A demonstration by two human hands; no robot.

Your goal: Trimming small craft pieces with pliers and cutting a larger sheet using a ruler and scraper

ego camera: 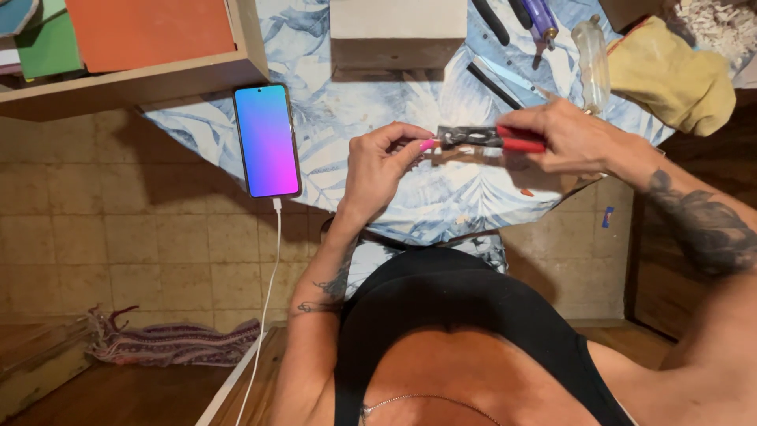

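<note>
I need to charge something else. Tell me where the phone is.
In the head view the phone lies screen-up on the leaf-print table, left of the left hand, its white cable hanging off the edge.

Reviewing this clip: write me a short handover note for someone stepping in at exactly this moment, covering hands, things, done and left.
Left hand: pinches a small pink piece at the nose of the pliers.
Right hand: grips the pliers' red handles, held level above the leaf-print table.
Nearby: lit phone on a white cable at left, loose tools, a clear bottle and a yellow cloth at the far right.
Done: piece and pliers brought together.
Left: cannot tell whether the jaws have bitten yet.
</note>
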